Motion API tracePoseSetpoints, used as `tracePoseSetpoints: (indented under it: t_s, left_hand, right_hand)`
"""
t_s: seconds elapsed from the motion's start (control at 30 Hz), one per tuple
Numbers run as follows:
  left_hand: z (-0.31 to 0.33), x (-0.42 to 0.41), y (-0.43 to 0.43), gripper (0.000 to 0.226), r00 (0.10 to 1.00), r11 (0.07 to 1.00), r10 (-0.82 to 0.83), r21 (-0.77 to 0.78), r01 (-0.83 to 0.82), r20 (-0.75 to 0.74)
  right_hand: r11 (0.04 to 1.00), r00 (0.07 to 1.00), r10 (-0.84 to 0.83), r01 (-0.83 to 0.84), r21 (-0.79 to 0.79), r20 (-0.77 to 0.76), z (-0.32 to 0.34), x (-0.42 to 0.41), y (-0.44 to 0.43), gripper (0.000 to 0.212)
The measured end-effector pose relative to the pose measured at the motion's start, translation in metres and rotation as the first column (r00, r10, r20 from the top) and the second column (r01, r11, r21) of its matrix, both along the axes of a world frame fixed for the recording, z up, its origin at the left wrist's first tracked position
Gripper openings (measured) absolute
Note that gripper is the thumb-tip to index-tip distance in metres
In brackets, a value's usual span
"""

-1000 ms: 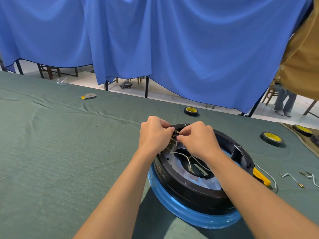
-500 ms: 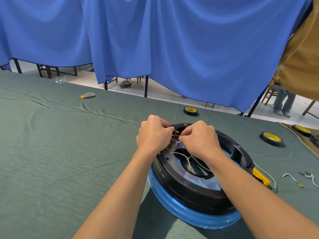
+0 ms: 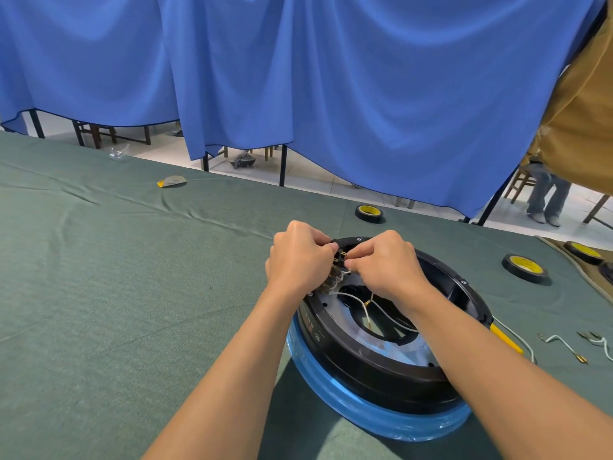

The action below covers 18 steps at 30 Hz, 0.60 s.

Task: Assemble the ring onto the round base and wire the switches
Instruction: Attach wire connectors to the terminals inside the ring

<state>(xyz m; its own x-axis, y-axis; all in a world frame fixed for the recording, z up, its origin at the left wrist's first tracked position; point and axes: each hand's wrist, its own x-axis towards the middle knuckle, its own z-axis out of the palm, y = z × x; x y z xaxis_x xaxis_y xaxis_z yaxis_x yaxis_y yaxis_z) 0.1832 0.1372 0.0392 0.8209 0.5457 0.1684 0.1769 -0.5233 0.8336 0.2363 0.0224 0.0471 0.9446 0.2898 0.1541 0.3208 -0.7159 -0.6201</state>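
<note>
Black plastic forms the ring [image 3: 381, 373], which sits on the blue-wrapped round base [image 3: 365, 418] on the green cloth table [image 3: 116, 293], close in front of the person. Both hands meet at the ring's far left rim. The left hand [image 3: 298, 257] curls its fingers around the switches [image 3: 337, 261], and the right hand [image 3: 386, 265] pinches an end of the white wires [image 3: 346, 294] against them. A yellow-handled tool [image 3: 506, 338] lies just beside the ring's right side, and tape rolls [image 3: 525, 267] lie farther out.

Black ring [image 3: 365, 370] seated on blue-wrapped base [image 3: 365, 418], on bench [image 3: 116, 293]. At its far-left rim, switches [image 3: 337, 260] held by left grip [image 3: 300, 257]; white wire [image 3: 344, 272] pinched by right grip [image 3: 386, 263].
</note>
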Motion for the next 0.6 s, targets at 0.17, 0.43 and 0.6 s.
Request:
tracePoseSetpoints:
  t_s: [0.17,0.43,0.6]
  left_hand:
    - [0.0,0.001,0.001,0.017,1.0,1.0,0.005,-0.018,-0.005,-0.001]
    - [-0.002,0.001,0.0,0.016,1.0,1.0,0.017,-0.018,-0.017,0.003]
    - [-0.002,0.002,0.001,0.016,1.0,0.999,0.014,-0.032,-0.014,0.0]
  right_hand:
    - [0.999,0.999,0.033,-0.032,0.009,-0.031,0.002,0.003,-0.001,0.016]
    - [0.92,0.965,0.256,-0.227,-0.319,0.051,0.01,0.009,-0.015,0.018]
    - [0.897,0.939,0.303,-0.223,-0.381,0.164,0.006,0.003,-0.015,0.026]
